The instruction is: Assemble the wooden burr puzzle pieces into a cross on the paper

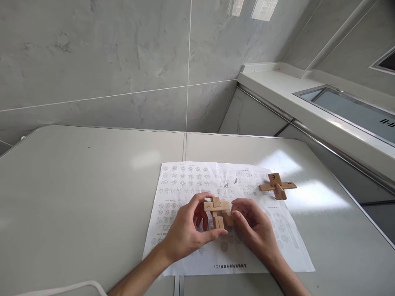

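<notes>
My left hand (189, 230) grips a partly interlocked wooden burr puzzle (219, 206) between thumb and fingers, above a printed sheet (173, 255). Its light-brown notched pieces cross one another, and some faces carry dark numbers. At the puzzle's right side, my right hand (254, 226) has thumb and forefinger pinched on the end of a wooden puzzle piece (228, 219) that slants out of the assembly. The other fingers of that hand are curled. Farther right, a second group of crossed wooden pieces (279, 186) rests on the sheet's upper right corner, with numbers on it.
The sheet bears many small line drawings of puzzles and lies on a light folding table (77, 197) with a centre seam. Grey tiled wall (123, 49) rises behind. A white counter (268, 78) stands at the right. A white cable (77, 284) crosses the lower left.
</notes>
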`<state>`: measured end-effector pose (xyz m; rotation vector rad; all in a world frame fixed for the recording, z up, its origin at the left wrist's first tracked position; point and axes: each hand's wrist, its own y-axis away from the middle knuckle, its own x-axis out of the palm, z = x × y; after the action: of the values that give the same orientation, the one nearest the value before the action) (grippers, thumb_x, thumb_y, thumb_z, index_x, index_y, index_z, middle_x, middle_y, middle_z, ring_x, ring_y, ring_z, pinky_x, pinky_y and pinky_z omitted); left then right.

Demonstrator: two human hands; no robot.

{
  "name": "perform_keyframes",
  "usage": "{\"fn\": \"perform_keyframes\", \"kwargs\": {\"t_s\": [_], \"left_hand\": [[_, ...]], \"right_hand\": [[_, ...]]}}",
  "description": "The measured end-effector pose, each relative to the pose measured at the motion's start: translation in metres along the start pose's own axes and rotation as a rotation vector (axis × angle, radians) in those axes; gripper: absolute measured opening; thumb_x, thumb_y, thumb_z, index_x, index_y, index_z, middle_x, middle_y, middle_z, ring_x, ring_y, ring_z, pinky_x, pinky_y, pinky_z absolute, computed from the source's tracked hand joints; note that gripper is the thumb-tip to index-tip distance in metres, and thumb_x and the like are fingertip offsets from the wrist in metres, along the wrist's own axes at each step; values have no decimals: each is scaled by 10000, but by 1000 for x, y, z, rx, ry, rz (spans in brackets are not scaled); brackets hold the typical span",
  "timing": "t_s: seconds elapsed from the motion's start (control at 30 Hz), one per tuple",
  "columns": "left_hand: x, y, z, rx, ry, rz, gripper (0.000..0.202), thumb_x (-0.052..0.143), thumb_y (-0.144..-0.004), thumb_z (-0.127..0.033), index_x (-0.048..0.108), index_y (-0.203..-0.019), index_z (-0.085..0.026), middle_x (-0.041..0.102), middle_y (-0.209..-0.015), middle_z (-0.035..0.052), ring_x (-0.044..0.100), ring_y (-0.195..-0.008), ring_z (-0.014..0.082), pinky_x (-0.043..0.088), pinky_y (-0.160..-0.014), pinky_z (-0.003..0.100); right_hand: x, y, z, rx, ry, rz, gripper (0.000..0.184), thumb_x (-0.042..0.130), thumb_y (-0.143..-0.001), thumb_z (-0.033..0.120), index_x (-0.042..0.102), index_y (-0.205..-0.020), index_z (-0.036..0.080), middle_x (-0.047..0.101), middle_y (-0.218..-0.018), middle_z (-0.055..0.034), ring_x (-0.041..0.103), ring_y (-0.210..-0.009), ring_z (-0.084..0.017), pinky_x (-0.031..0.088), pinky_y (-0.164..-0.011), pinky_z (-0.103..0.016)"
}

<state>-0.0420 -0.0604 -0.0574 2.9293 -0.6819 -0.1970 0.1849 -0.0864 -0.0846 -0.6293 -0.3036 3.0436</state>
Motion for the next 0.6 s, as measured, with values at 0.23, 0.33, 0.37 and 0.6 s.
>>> {"fn": "perform_keyframes", "kwargs": {"t_s": [0.23,0.33,0.37,0.6], "left_hand": [[3,1,0,-11,50,-212,674,893,-848,-477,531,-1387,-295,654,-945,-29,547,-700,113,539,-671,255],[4,0,0,-17,34,-248,684,888,-853,-465,521,-1405,-300,669,-975,-22,565,-702,114,554,-683,260],[4,1,0,-16,29,-243,681,885,-856,-465,521,-1408,-300,672,-978,-20,568,-702,115,555,-680,260],[7,1,8,6,-17,-167,680,909,-834,-451,546,-1391,-309,654,-914,-32,561,-697,120,511,-610,226]], "right_hand": [[-3,3,0,-206,419,50,152,689,-1018,340,627,-1105,233,631,-830,-6,584,-649,-163,483,-563,-274],[-4,2,-1,-263,512,102,176,716,-1004,345,632,-1101,225,673,-923,-47,645,-733,-194,520,-616,-302],[-5,2,-1,-279,530,113,150,710,-1014,338,639,-1083,226,681,-938,-55,657,-754,-202,527,-632,-311],[-10,0,1,-343,514,134,153,569,-1120,267,714,-1077,242,735,-1044,-81,718,-781,-191,543,-654,-303]]}}
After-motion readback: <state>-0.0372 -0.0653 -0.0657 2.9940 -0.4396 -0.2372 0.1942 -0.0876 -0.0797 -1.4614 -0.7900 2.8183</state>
